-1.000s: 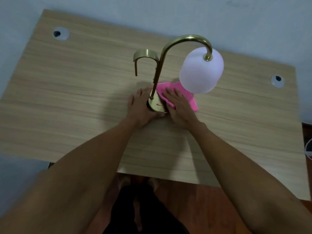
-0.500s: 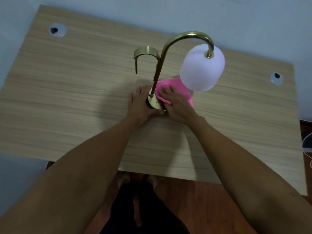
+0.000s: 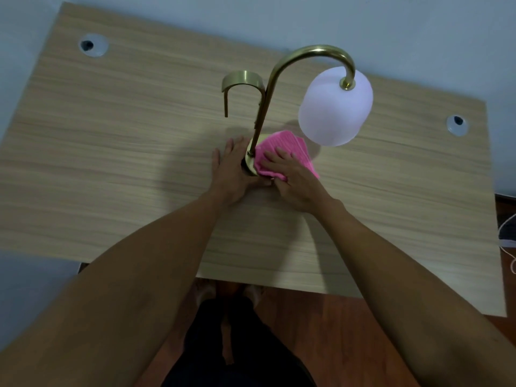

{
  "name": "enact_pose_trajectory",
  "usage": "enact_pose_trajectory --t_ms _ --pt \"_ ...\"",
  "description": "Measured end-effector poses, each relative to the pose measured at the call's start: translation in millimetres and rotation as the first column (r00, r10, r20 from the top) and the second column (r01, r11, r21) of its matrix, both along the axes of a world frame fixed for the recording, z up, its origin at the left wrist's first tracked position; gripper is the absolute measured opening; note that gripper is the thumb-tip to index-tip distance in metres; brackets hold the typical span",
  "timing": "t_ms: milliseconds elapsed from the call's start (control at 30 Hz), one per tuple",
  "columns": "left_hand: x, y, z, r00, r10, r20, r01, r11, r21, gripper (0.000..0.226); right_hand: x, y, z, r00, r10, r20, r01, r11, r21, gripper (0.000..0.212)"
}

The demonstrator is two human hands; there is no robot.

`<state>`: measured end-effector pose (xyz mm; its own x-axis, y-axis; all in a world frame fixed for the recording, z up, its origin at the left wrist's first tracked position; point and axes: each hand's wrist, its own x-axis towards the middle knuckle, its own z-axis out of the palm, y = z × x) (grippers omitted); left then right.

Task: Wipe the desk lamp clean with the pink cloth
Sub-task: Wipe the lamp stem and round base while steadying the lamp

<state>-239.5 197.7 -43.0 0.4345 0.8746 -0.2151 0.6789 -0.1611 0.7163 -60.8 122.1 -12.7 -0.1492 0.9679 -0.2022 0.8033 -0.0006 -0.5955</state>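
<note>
**Pale wooden desk, lamp base under the cloth**

On the light wood-grain desk [image 3: 111,152] stands a brass gooseneck desk lamp [image 3: 268,101] with a white frosted shade. The left hand [image 3: 231,174] lies flat and open against its round base. The right hand [image 3: 293,180], fingers spread, presses the ribbed pink cloth [image 3: 282,152] onto that base.

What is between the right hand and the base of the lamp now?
Only the pink cloth: the right hand presses it onto the lamp base. The left hand rests against the base's other side, clear of the wiping.

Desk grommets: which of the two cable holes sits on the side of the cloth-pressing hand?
The right-side grommet, past the lamp shade; the right hand presses the pink cloth.
</note>
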Motion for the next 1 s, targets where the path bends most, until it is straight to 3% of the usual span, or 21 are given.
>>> enact_pose_trajectory --t_ms 100,300,433,633,833,1000 --pt "-1 1 -3 1.0 0.002 -0.005 -0.002 1.0 0.0 0.119 -3 5 4 0.999 -0.048 -0.007 0.048 0.999 0.018 0.051" --pt "-1 2 -3 1.0 -0.007 -0.026 0.007 1.0 -0.002 0.119 2 2 5 0.987 0.148 0.063 -0.146 0.989 -0.028 0.055" --pt "0 2 -1 1.0 0.0 -0.027 0.0 1.0 -0.017 0.124 21 4 13 0.998 -0.01 0.057 0.014 0.998 -0.064 0.051" --pt "-2 5 3 0.996 -0.062 -0.071 0.059 0.997 -0.046 0.122 3 4 7 0.989 0.142 0.041 -0.139 0.988 -0.062 0.053" --pt "-11 12 20 0.984 -0.146 -0.103 0.143 0.989 -0.033 0.11 18 5 15 0.998 -0.051 0.028 0.052 0.996 -0.069 0.049" --pt "-25 20 25 0.966 -0.228 -0.124 0.223 0.973 -0.058 0.106 6 2 15 1.0 0.024 0.02 -0.023 0.998 -0.051 0.051"
